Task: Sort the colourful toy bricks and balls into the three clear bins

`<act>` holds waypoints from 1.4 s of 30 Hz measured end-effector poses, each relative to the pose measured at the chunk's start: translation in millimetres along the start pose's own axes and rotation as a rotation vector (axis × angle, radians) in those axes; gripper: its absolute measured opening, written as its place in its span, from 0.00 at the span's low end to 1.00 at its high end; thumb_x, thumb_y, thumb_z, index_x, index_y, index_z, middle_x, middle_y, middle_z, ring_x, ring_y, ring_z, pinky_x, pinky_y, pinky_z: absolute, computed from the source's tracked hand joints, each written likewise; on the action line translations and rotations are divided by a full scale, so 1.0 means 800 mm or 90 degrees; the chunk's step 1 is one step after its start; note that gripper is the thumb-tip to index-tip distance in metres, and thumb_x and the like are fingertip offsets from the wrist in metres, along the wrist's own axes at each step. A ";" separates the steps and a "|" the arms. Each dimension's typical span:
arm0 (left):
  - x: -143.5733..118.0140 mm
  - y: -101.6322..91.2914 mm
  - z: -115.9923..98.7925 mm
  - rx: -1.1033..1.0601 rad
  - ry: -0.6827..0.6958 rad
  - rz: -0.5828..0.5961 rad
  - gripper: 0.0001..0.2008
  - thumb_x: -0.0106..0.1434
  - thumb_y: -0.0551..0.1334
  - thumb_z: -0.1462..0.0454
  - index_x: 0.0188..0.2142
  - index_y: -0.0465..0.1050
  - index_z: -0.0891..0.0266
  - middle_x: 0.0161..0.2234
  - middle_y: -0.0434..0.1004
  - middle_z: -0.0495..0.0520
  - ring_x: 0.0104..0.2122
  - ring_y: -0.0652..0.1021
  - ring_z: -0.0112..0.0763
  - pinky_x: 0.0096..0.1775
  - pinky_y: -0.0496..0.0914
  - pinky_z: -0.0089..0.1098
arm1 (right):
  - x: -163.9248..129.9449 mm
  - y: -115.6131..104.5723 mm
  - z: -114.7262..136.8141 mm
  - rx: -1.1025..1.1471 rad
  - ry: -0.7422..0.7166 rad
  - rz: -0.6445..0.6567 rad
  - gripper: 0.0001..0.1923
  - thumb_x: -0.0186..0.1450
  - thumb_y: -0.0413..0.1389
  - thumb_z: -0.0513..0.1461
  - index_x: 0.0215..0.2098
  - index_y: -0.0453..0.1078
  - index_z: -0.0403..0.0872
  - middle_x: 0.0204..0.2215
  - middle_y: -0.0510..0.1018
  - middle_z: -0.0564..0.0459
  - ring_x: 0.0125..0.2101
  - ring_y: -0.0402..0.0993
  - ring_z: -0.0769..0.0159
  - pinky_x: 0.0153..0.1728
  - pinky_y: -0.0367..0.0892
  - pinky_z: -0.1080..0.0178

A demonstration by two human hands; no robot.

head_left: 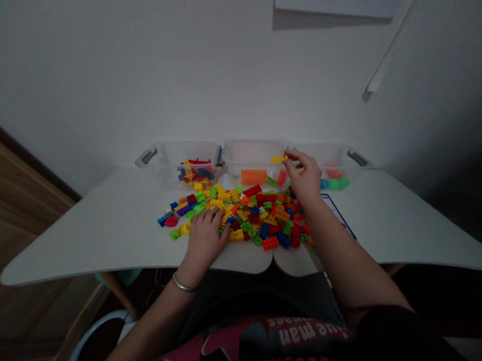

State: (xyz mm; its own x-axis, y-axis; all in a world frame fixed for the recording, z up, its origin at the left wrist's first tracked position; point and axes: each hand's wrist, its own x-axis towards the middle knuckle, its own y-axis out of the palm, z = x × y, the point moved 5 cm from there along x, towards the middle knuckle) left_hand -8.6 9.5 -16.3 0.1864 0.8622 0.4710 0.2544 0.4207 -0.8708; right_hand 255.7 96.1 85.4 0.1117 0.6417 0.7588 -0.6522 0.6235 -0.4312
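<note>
- Lettering: white print on the person's shirt at the bottom of the frame, upside down and only partly legible ("man").
- Containers: left bin [185, 164] holds mixed bricks; middle bin [253, 162] holds orange, green and red bricks; right bin [334, 163] holds round pieces.
- Hands: right hand [303, 178], at frame centre, pinches a yellow brick [278, 159] over the middle bin; left hand [204, 239] rests loose, fingers spread, on the brick pile [247, 216].
- Surface: white table [101, 227] against a pale wall [170, 63].

I note the bricks [259, 214] look like glossy moulded plastic. The bins [253, 151] are clear, smooth plastic with grey plastic handles [146, 156]. Table [101, 221] top is white, smooth and matt. The bangle [182, 285] reads as shiny metal. Left floor [17, 201] shows wood grain.
</note>
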 end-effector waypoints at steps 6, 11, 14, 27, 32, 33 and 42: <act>0.001 0.000 0.000 0.007 0.005 0.000 0.21 0.67 0.54 0.56 0.54 0.72 0.65 0.54 0.74 0.63 0.53 0.73 0.51 0.55 0.65 0.50 | 0.025 0.008 -0.023 -0.085 0.058 -0.010 0.16 0.68 0.52 0.44 0.46 0.78 0.48 0.42 0.81 0.45 0.46 0.71 0.54 0.49 0.64 0.53; 0.000 0.000 0.000 0.010 0.010 0.000 0.22 0.67 0.54 0.57 0.54 0.72 0.66 0.54 0.74 0.63 0.53 0.73 0.51 0.55 0.66 0.50 | 0.024 0.018 -0.023 -0.206 0.112 0.040 0.16 0.68 0.52 0.45 0.45 0.80 0.50 0.39 0.80 0.43 0.47 0.69 0.50 0.49 0.62 0.49; -0.001 0.001 0.001 0.008 0.009 -0.004 0.21 0.67 0.54 0.56 0.54 0.72 0.65 0.54 0.74 0.63 0.53 0.73 0.51 0.55 0.66 0.50 | 0.022 0.023 -0.019 -0.246 0.098 0.072 0.18 0.69 0.48 0.44 0.43 0.80 0.49 0.37 0.80 0.42 0.47 0.69 0.49 0.48 0.61 0.49; -0.001 -0.002 0.002 -0.003 -0.006 0.009 0.22 0.67 0.55 0.57 0.55 0.72 0.66 0.55 0.74 0.64 0.54 0.72 0.52 0.56 0.65 0.51 | 0.011 0.039 -0.019 -0.215 -0.024 0.077 0.20 0.69 0.45 0.40 0.37 0.79 0.42 0.36 0.81 0.39 0.49 0.68 0.49 0.56 0.59 0.46; -0.001 -0.002 0.003 -0.003 -0.005 0.007 0.22 0.67 0.55 0.57 0.55 0.72 0.66 0.54 0.74 0.64 0.53 0.72 0.52 0.56 0.65 0.51 | 0.017 0.033 -0.017 -0.146 -0.033 0.076 0.15 0.66 0.49 0.40 0.39 0.79 0.45 0.39 0.82 0.43 0.49 0.69 0.49 0.55 0.62 0.46; -0.001 -0.002 0.003 -0.003 -0.003 0.006 0.22 0.67 0.55 0.57 0.55 0.72 0.66 0.54 0.74 0.64 0.53 0.72 0.52 0.56 0.65 0.51 | 0.017 0.029 -0.010 -0.127 -0.048 0.068 0.14 0.66 0.50 0.40 0.40 0.78 0.46 0.41 0.82 0.44 0.49 0.69 0.50 0.55 0.62 0.45; -0.002 -0.001 0.001 0.010 0.004 0.004 0.22 0.67 0.55 0.57 0.54 0.72 0.66 0.54 0.74 0.64 0.53 0.73 0.51 0.55 0.66 0.50 | -0.040 0.020 0.072 0.049 -0.205 0.078 0.09 0.66 0.52 0.36 0.37 0.75 0.48 0.38 0.82 0.49 0.42 0.75 0.58 0.51 0.64 0.53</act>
State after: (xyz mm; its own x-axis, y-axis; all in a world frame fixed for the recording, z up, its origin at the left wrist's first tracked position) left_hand -10.0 8.3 -16.4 0.1936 0.8631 0.4665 0.2385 0.4198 -0.8757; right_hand 198.4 59.9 81.9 -0.2044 0.5286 0.8239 -0.7022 0.5073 -0.4997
